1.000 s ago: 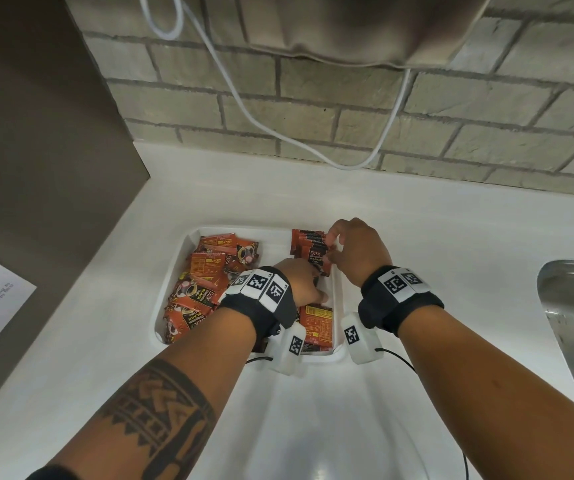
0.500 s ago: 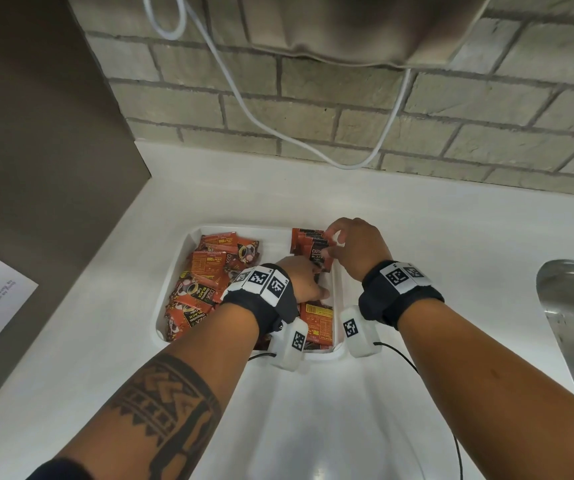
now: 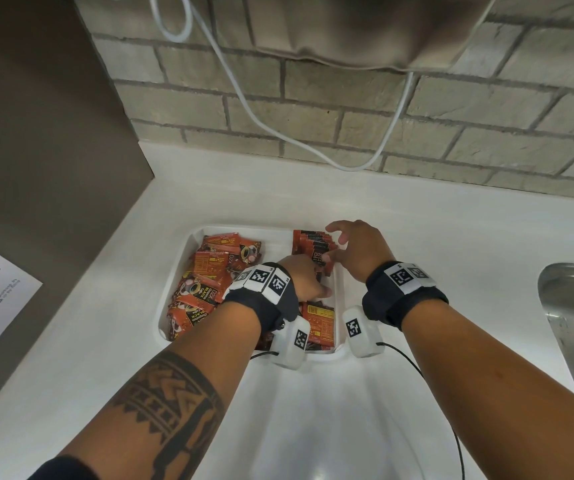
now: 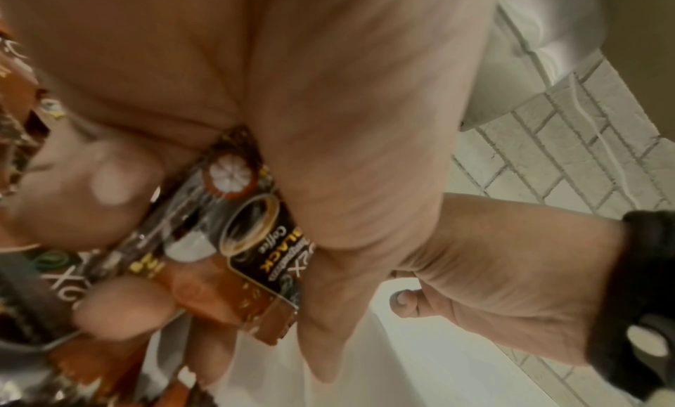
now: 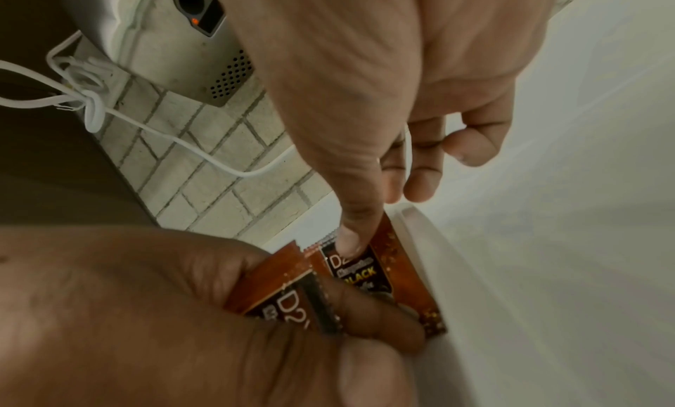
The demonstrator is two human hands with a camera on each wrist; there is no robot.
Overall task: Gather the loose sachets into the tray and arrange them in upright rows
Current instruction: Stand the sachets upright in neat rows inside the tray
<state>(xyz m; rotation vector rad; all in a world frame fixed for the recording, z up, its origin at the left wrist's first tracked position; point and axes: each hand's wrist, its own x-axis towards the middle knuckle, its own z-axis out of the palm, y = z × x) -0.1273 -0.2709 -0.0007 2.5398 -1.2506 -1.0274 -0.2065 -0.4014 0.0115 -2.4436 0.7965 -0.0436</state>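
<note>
- Head view: every orange-and-black foil coffee sachet I can see sits inside the shallow white plastic tray on the white worktop, none loose outside it, so I judge the gathering done. One upright row stands in the tray's far right corner; a jumbled pile fills the left side and a few lie flat near the front right, so most of the arranging is left. I count one tray, one row, and over a dozen sachets, too overlapped for an exact number
- Left wrist view: my left hand has its grip clenched round a small bunch of sachets; I make out at least two, the rest blurred
- Right wrist view: my right hand has no grip on anything; its fingers are loose, and the thumb tip presses one sachet just beside the tray wall, two sachets showing
</note>
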